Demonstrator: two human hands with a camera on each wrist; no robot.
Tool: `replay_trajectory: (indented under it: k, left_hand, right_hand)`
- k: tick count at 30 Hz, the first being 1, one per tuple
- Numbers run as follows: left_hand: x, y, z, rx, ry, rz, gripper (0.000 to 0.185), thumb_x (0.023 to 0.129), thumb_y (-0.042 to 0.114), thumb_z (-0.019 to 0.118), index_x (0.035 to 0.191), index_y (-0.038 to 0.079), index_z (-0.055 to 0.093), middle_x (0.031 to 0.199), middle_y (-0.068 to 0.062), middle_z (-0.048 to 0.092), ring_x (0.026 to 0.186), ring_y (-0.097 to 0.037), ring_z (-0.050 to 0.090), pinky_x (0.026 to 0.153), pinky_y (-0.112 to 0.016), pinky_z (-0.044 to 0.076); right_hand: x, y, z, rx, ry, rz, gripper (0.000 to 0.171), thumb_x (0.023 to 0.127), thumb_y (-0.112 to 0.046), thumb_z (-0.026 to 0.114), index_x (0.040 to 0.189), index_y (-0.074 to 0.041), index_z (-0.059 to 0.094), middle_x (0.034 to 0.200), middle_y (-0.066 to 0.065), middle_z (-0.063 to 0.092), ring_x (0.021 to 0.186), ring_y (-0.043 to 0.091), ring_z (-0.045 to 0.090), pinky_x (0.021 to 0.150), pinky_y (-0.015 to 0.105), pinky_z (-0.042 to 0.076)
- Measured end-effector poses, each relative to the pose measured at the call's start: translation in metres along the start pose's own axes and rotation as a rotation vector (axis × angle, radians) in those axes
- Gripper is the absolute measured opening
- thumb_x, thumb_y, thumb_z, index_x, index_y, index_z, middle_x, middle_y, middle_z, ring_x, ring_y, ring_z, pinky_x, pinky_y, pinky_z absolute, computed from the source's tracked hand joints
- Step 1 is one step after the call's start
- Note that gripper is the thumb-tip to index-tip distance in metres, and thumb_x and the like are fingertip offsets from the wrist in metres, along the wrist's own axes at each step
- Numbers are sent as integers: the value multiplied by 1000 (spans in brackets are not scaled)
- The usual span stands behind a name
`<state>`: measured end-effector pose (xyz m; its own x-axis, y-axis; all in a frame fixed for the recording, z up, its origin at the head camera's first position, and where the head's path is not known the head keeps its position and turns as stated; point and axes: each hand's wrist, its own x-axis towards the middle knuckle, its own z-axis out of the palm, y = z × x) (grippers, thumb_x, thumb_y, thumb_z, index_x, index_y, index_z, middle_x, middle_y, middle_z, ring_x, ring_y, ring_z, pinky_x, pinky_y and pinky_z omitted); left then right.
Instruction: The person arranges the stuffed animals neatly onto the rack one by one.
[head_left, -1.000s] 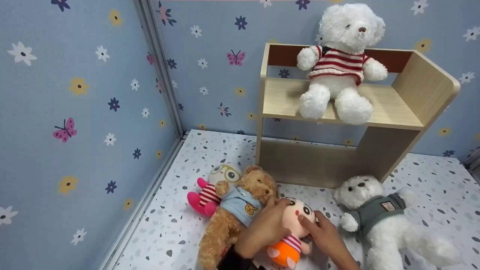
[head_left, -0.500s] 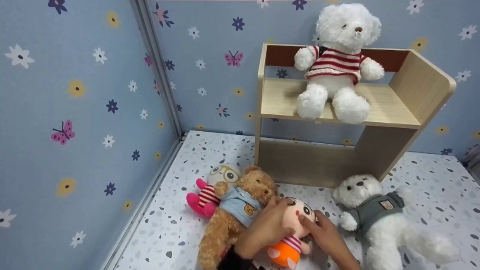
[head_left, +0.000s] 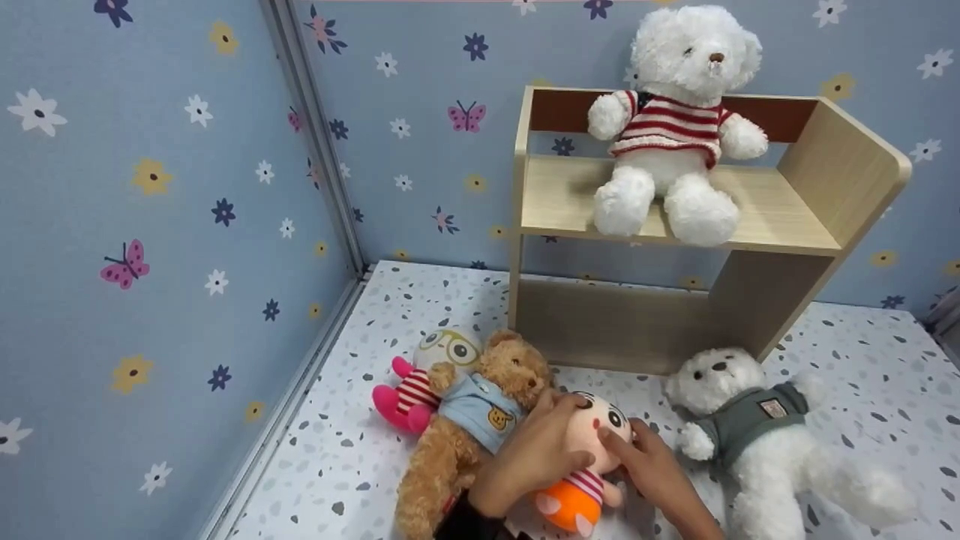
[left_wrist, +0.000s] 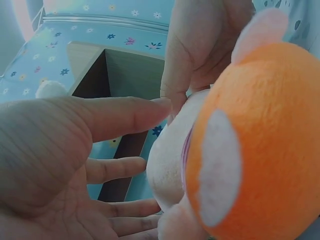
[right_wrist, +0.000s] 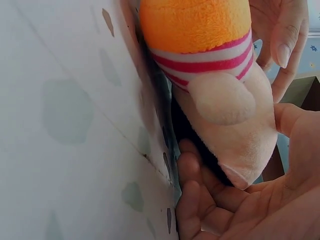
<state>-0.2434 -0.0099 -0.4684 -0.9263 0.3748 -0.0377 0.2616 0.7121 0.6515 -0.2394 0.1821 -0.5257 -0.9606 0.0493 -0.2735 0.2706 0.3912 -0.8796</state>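
Nearest the camera, both hands are on the small doll, the one with a peach face, red-striped shirt and orange bottom, lying on the speckled counter. Left hand is cupped over the doll's head from the left, fingers curled across the face. Right hand comes in from the right, fingers against the side of the head; the right wrist view shows its fingers tucked under the doll between it and the counter, thumb on the other side. In the left wrist view the left hand's fingers look fairly straight beside the doll's orange end, so how firm that grip is I can't really tell. Doll is low centre, touching the brown bear on its left. Brown bear wears a light blue shirt and lies on its back, partly over a pink doll with glasses and a striped top. Right of the hands, close by, a white bear in a grey sweater lies on the counter. Behind these stands a light wooden shelf. On its top board sits a white bear in a red-striped sweater, upright, legs over the front edge. Back and left sides are blue walls with flower and butterfly print.
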Motion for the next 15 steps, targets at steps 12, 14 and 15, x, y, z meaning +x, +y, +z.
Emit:
replay_trajectory:
  k: [12, 14, 15]
  left_hand:
    - [-2, 2, -5, -22, 35, 11, 64, 76, 33, 78, 133, 31, 49, 135, 4, 46, 110, -19, 58, 91, -36, 51]
    - [-2, 3, -6, -27, 36, 10, 64, 76, 32, 78, 133, 31, 49, 135, 4, 46, 110, -18, 57, 91, -36, 51]
    - [-2, 3, -6, -32, 38, 10, 64, 76, 32, 79, 133, 31, 49, 135, 4, 46, 111, -19, 57, 91, -36, 51]
  right_hand:
    - [-1, -6, -2, 22, -20, 57, 69, 85, -64, 57, 127, -9, 50, 89, 7, 67, 69, 18, 61, 59, 32, 49]
    - [-2, -6, -2, 35, -19, 44, 68, 87, -61, 57, 128, -8, 49, 93, 8, 68, 72, 18, 64, 63, 32, 52]
    - [-2, -6, -2, 41, -19, 38, 67, 87, -60, 58, 128, -7, 49, 94, 9, 68, 73, 18, 65, 64, 33, 53]
